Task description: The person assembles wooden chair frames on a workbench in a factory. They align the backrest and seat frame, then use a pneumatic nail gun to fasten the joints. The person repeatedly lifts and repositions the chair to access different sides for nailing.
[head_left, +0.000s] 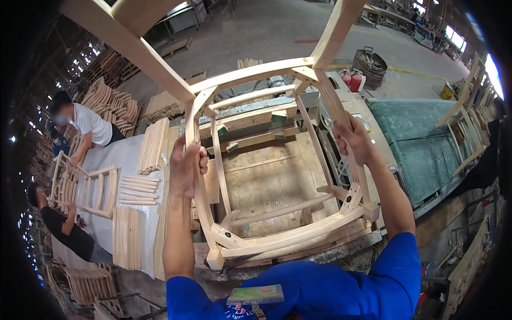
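Observation:
A pale wooden chair frame (pixel 287 239) without a seat fills the middle, its seat rails facing me and its back posts rising to the top edge. My left hand (pixel 193 164) is closed round the left side rail, thumb on top. On the opposite side rail my right hand (pixel 353 137) grips just below the rear corner. Corner blocks (pixel 228 235) with dark screw heads brace the near corners. Through the open seat show the legs and stretchers (pixel 288 209), and below them a wooden work surface (pixel 261 184) with green-padded crossbars (pixel 261 118).
Left, a covered table (pixel 109 154) bears stacks of wooden slats (pixel 153 145); two people (pixel 88 125) work there on frames. Right stands a green-topped table (pixel 410 141) with another chair frame (pixel 466 133). Farther off are red extinguishers (pixel 353 80) and a scrap-filled bin (pixel 370 66).

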{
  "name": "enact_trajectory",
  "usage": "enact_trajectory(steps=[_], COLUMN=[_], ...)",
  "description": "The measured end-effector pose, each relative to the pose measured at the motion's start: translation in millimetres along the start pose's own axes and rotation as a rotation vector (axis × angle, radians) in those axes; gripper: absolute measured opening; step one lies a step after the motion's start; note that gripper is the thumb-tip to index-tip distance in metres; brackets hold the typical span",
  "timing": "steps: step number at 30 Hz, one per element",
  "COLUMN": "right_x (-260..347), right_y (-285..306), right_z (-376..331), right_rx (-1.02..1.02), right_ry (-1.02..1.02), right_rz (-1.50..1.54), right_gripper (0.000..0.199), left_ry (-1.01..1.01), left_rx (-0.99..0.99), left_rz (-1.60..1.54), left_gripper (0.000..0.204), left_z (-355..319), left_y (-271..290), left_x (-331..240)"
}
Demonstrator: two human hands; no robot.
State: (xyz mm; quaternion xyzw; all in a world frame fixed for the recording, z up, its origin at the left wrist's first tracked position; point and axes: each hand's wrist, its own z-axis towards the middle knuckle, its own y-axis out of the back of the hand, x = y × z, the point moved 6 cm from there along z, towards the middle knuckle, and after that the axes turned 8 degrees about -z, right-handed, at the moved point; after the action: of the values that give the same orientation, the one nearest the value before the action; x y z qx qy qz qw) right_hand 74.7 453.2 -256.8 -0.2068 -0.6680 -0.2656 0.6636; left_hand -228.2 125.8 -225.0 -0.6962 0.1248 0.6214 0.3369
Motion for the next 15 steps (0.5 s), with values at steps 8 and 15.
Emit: enact_trajectory(steps=[8, 15], right_x=[-47.9, -55.4], right_y=[-13.5, -11.6], right_z=[42.0, 70.9], right_rx=[0.042, 0.036], right_ry=[-0.141, -0.201], right_rz=[-0.049, -0.212], right_gripper=[0.047, 0.057], left_ry=[0.129, 0.151], left_rx=[-0.052, -0.059], left_rz=[-0.01, 0.104], left_gripper=[0.048, 0.044], left_z=[40.4, 68.1], left_y=[25.8, 27.9], left_x=[64.9, 85.6])
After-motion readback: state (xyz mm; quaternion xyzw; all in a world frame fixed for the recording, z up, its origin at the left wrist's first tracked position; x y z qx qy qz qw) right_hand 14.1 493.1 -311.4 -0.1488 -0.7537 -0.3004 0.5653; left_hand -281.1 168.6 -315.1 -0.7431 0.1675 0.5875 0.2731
